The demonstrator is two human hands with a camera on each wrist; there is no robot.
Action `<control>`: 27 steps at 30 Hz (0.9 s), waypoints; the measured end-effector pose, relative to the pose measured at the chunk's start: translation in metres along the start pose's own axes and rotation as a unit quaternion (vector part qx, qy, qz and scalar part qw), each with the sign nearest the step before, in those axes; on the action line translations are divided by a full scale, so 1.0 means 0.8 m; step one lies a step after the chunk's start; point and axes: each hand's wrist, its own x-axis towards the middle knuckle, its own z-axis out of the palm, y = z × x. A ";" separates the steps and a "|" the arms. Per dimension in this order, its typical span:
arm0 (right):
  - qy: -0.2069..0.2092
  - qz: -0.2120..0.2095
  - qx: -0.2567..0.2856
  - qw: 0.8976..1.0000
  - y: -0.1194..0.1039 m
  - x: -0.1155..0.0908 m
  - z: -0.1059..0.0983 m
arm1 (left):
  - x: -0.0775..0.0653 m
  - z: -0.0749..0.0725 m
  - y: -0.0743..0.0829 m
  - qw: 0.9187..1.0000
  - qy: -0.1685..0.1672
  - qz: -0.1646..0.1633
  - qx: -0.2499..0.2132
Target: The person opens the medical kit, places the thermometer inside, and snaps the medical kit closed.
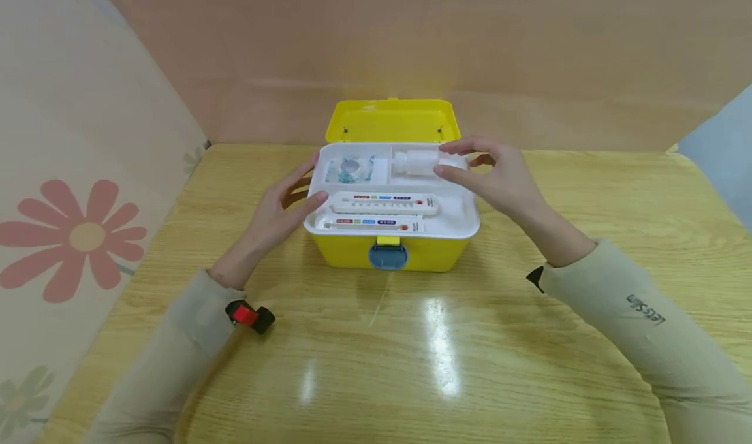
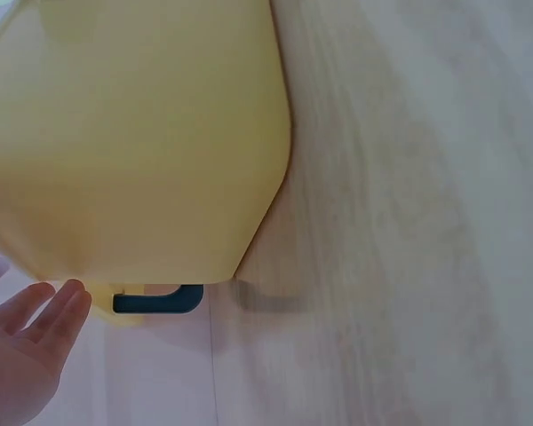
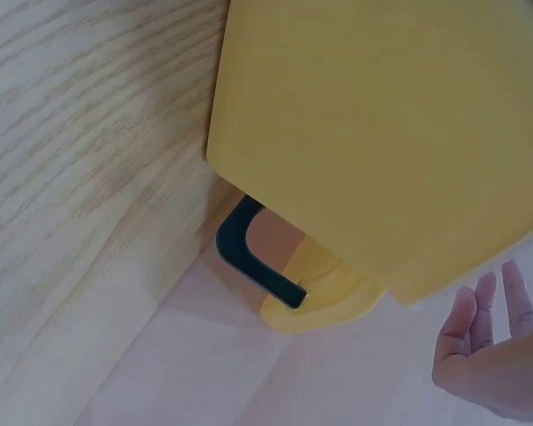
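Note:
A yellow storage box (image 1: 341, 251) stands with its yellow lid (image 1: 392, 121) raised behind it and a white tray (image 1: 458, 219) in its top. In the tray's right rear compartment a white bottle (image 1: 416, 162) lies on its side. My right hand (image 1: 499, 173) pinches the bottle's right end between thumb and fingers. At the tray's left rim rests my left hand (image 1: 284, 202), its fingers extended along the side and holding nothing. Two white thermometers, one behind (image 1: 384, 204) and one in front (image 1: 370, 223), lie in the long front compartment. The left rear compartment holds a clear packet with blue-green print (image 1: 350, 168).
Below the tray's front rim hangs a grey-blue latch (image 1: 388, 256). A dark green handle (image 3: 249, 253) shows in the right wrist view. The box stands on a wooden table (image 1: 352, 365), close to the back wall (image 1: 411, 46). A flowered panel (image 1: 82, 235) borders the left side.

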 end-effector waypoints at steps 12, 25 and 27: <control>0.067 0.013 0.026 0.997 0.020 0.014 -0.002 | 0.035 0.004 -0.001 0.999 0.004 -0.028 -0.027; 0.097 0.056 0.064 0.992 0.036 0.044 -0.001 | 0.072 -0.002 -0.004 0.995 -0.019 -0.100 0.021; 0.090 0.063 0.064 0.992 0.038 0.049 -0.001 | 0.077 -0.003 -0.004 0.994 -0.022 -0.105 0.029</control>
